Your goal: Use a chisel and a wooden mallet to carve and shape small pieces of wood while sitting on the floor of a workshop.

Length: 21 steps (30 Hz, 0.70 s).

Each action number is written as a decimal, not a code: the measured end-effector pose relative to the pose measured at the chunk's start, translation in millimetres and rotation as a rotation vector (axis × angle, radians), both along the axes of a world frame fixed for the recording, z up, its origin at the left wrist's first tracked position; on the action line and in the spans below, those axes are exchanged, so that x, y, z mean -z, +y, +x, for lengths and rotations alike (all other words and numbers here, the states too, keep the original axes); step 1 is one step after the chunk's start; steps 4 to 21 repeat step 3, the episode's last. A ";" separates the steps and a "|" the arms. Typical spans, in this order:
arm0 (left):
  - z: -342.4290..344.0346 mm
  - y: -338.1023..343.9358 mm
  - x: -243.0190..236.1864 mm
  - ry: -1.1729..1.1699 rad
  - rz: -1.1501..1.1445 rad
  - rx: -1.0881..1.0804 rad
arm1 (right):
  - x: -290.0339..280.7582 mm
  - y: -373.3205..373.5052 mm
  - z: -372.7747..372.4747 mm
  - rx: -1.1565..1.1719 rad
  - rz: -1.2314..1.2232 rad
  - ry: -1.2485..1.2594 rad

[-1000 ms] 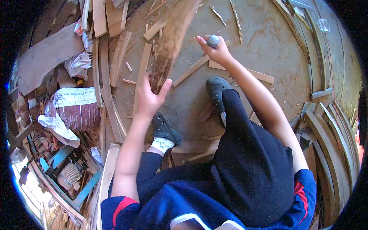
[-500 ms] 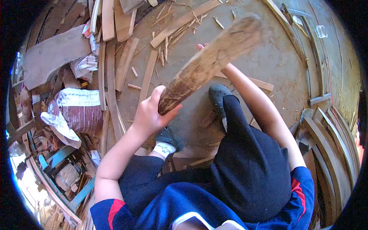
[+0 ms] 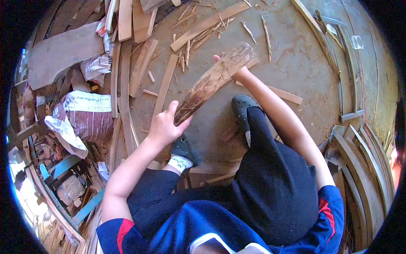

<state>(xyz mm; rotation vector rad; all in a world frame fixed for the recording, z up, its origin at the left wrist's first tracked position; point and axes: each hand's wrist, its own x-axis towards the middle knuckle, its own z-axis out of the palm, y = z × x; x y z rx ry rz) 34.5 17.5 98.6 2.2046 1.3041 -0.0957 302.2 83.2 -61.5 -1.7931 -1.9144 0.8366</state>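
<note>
A thick, rough wooden slab (image 3: 213, 82) with dark, bark-like patches slants up and to the right in front of me. My left hand (image 3: 164, 129) is wrapped round its lower end, thumb on the near side. Farther up, my right hand (image 3: 237, 73) crosses beneath the slab, with fingertips showing past its left edge. Most of the right palm and fingers are hidden by the wood. A pale bit of wood (image 3: 253, 63) shows beside the slab near that hand; I cannot tell whether it belongs to the slab.
Wood strips (image 3: 165, 80) and splinters (image 3: 267, 39) lie on the dusty floor. A brown sack (image 3: 91, 122) and a motor (image 3: 72, 189) in a blue frame stand at left. Curved planks (image 3: 359, 182) are stacked at right. My clog-shod feet are below the slab.
The slab's far end has come down and to the left, so it looks shorter from above. My right hand has moved slightly left; my left grip is about the same.
</note>
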 end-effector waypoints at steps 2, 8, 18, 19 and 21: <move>2.3 1.1 2.8 -0.084 -0.021 -0.014 | 20.7 -7.0 6.7 0.007 0.251 0.287; -1.7 -5.3 3.7 -0.149 -0.049 -0.050 | 22.0 -8.0 4.4 0.005 0.248 0.290; -1.7 -5.3 3.7 -0.149 -0.049 -0.050 | 22.0 -8.0 4.4 0.005 0.248 0.290; -1.7 -5.3 3.7 -0.149 -0.049 -0.050 | 22.0 -8.0 4.4 0.005 0.248 0.290; -1.7 -5.3 3.7 -0.149 -0.049 -0.050 | 22.0 -8.0 4.4 0.005 0.248 0.290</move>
